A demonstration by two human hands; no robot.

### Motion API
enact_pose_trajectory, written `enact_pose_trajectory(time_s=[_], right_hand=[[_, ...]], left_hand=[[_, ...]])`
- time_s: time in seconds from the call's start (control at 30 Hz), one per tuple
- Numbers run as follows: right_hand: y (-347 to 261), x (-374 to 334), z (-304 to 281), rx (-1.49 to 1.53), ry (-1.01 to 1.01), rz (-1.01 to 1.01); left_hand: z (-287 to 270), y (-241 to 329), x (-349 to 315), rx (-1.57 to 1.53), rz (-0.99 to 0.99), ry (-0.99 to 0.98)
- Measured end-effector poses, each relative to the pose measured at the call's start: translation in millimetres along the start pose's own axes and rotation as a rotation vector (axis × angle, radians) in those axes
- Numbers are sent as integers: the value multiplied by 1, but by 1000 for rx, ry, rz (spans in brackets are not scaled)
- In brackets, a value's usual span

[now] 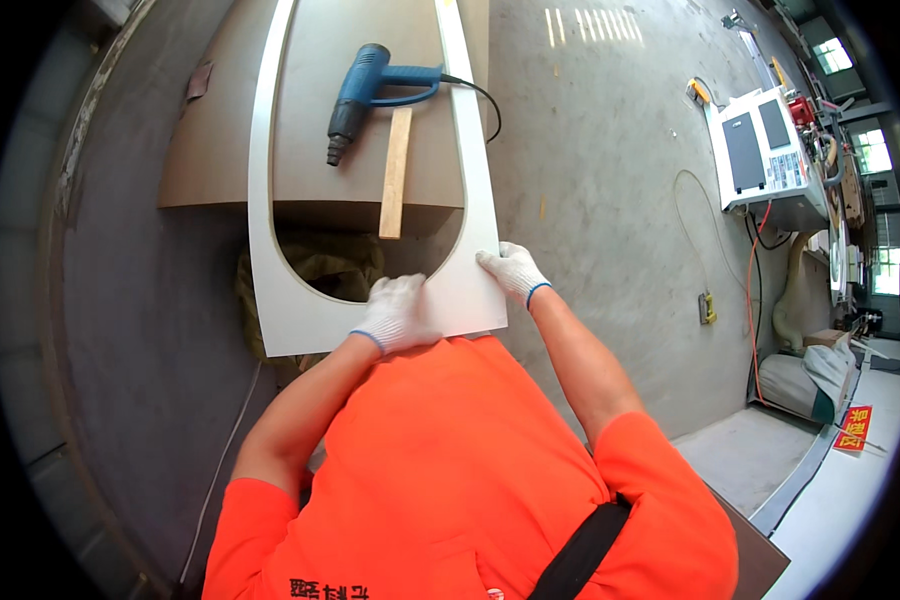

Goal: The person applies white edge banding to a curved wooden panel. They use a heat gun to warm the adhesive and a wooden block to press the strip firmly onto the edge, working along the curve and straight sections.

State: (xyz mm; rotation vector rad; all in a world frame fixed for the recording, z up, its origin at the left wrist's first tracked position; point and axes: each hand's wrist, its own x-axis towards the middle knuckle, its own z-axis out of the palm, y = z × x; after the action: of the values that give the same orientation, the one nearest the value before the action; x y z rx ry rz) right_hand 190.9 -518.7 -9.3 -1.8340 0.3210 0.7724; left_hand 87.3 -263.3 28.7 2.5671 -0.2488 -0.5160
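A white panel (pixel 305 325) with a large rounded cut-out lies in front of me, its near end against my body. My left hand (pixel 395 312), in a white knit glove, rests at the near curve of the cut-out with bent fingers. It is slightly blurred, and whatever it may hold is hidden. At the panel's right edge, my gloved right hand (pixel 513 272) grips with the thumb on top and the other fingers around the side. Farther off, a blue heat gun (pixel 358 100) and a narrow wooden strip (pixel 396 175) lie inside the cut-out's outline.
Beneath the panel is a brown board surface (pixel 210 165), with an olive-green sack (pixel 345 260) below its near edge. The heat gun's black cord (pixel 495 115) trails over the panel's right side. A white machine (pixel 770 150) with hoses stands at the far right on the concrete floor (pixel 590 180).
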Motion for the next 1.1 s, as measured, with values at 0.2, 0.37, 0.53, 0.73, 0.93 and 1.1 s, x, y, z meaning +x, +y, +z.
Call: enact_pose_trajectory(time_s=[0.2,0.37,0.53,0.73,0.93,1.1], right_hand=[[0,4,-8,-46,-96,-3],[-7,2,-5,-30,-96,50],[-9,-7,-2,-53,-131,62],[-16,-6,-5,-24,-180,130],[-13,-5,-6,-34,-177,103],[-10,-2,-5,-52,-164,105]], left_hand=[[-18,64,42,132,-105,-127],[-5,60,45,99,-165,21],[-10,47,24,58,-261,5],[2,38,15,-59,-242,160],[10,26,19,-121,-281,155],[19,33,22,-97,-275,152]])
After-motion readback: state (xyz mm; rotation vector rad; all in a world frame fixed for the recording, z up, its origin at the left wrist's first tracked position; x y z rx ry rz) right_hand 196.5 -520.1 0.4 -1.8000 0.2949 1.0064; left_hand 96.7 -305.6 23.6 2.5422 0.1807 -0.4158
